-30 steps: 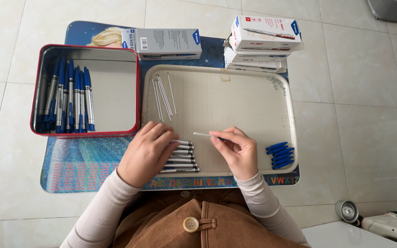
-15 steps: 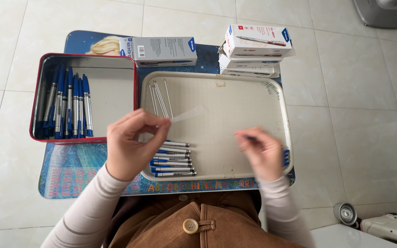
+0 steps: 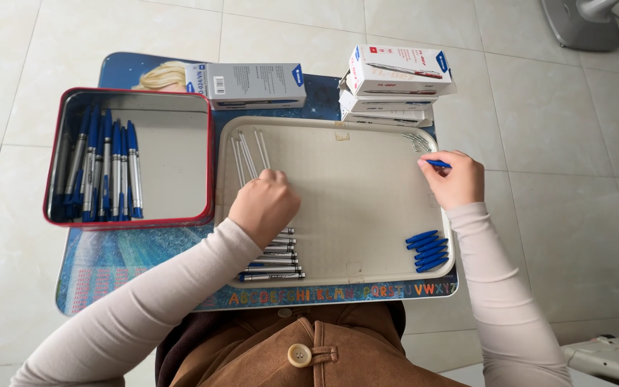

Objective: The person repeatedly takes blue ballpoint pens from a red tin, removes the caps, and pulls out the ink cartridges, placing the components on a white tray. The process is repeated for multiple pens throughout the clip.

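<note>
Head view
Left hand (image 3: 265,206): I had it curled over the clear refill tubes (image 3: 248,154) near the beige tray (image 3: 352,276)'s left rim; grip contents not discernible.
Right hand (image 3: 456,179): I pinched a blue pen cap (image 3: 438,164) at the right rim.
Open room: tray centre bare between my hands.
Near edge: pen barrels (image 3: 274,261), blue caps (image 3: 428,249).

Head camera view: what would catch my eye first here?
Probably the red tin at left, with blue-capped pens lined up against its left side. Next, the cream tray at centre, where the left hand rests beside thin white refills and the right hand pinches a blue cap.
</note>
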